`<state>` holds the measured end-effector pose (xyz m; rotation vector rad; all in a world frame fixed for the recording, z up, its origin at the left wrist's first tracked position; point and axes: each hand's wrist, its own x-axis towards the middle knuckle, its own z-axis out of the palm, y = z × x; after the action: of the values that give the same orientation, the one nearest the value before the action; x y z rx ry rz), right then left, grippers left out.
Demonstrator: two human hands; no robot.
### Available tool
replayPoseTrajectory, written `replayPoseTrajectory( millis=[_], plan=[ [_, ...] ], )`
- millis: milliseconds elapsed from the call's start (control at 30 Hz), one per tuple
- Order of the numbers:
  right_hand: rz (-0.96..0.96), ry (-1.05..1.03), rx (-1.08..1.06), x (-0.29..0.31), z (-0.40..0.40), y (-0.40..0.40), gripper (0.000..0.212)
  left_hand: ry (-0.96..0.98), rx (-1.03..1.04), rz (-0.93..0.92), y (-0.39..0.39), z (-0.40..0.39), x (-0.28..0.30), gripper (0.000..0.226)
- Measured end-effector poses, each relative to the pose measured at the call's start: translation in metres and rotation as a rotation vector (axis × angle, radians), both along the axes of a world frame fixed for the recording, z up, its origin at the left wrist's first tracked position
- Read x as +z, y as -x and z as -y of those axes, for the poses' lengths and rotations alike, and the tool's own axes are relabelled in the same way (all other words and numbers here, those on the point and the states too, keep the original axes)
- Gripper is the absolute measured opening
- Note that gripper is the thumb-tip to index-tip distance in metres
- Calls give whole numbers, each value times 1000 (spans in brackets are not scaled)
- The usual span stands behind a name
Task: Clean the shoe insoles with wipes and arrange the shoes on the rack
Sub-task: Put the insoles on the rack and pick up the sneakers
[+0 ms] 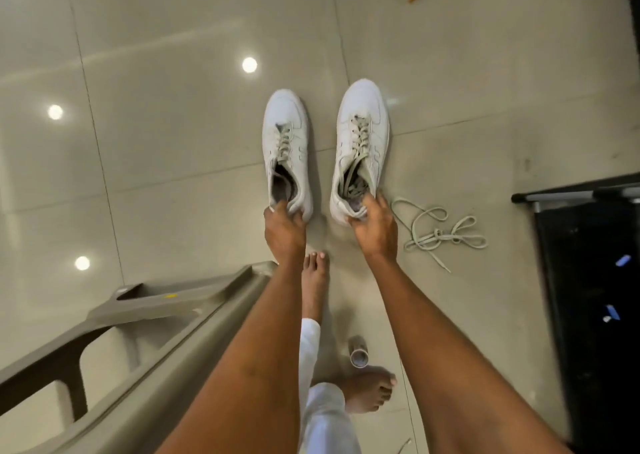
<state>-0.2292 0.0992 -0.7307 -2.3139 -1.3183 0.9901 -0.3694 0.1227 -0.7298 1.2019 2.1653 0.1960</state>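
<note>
Carry the pair level and heels low so nothing slips out; keep both grips firm at the heel collars. The left hand [284, 226] pinches the left shoe [286, 148] and the right hand [374, 225] clamps the right shoe [360, 145] — white, laced, mid-frame above the floor [173, 141]; a loose lace [440, 233] lies at right.

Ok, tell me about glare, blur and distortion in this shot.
Head view: three round ceiling-light reflections glare off the glossy floor tiles; wide-angle lens bends the tile seams and stretches the forearms; slight softness overall, though both white shoes stay readable; the right edge falls into dark shadow.
</note>
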Motion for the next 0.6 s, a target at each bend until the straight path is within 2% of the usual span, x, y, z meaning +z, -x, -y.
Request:
replayPoseTrajectory(
  millis=[167,300,500,600],
  plan=[
    [-25,0,-99,63,18,-16,37,-50,-36,-1,-22,16,64,27],
    [-28,29,-208,103,39,-32,47,-101,-119,65,-50,30,104,16],
    [-11,23,-349,127,79,-68,48,-134,-328,136,-92,47,126,12],
    [8,0,-368,128,98,-87,44,-146,-433,146,-107,56,122,18]
  ],
)
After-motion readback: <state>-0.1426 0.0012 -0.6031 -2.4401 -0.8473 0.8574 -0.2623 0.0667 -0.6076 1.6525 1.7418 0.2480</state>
